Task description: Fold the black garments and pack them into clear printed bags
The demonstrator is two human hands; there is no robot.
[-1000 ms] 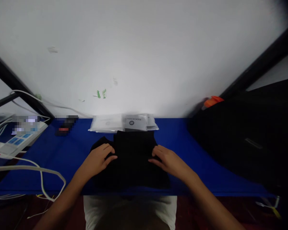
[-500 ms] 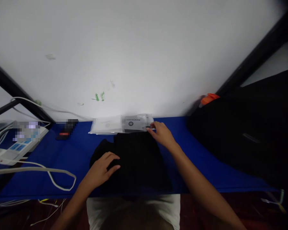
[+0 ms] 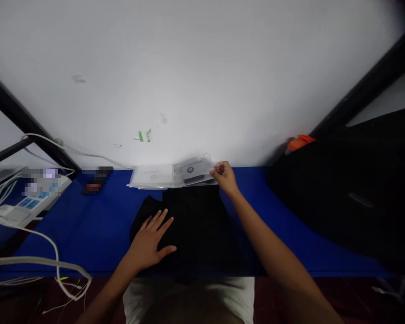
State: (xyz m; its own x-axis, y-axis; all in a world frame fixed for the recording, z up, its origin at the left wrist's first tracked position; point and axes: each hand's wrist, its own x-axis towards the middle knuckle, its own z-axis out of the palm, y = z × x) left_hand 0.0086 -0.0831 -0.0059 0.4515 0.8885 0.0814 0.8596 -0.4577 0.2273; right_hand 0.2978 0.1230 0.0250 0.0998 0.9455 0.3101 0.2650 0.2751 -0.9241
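Observation:
A folded black cloth [image 3: 195,229] lies on the blue table at the near middle. My left hand [image 3: 151,238] rests flat on its left part, fingers spread. Behind the cloth, against the wall, are clear plastic bags: a white-looking one [image 3: 151,175] on the left and a grey printed one [image 3: 197,167] on the right. My right hand [image 3: 224,176] pinches the right edge of the printed bag, which is raised and tilted a little, with something dark under it.
A white power strip [image 3: 30,204] with cables lies at the left, and a dark object with a red patch [image 3: 94,185] beside it. A large black cloth heap [image 3: 351,189] fills the right side, with an orange item [image 3: 301,142] behind it.
My right hand has taken hold of the printed bag's edge and lifted it slightly. The fingers of my left hand have spread out flatter on the black cloth. The view has shifted slightly.

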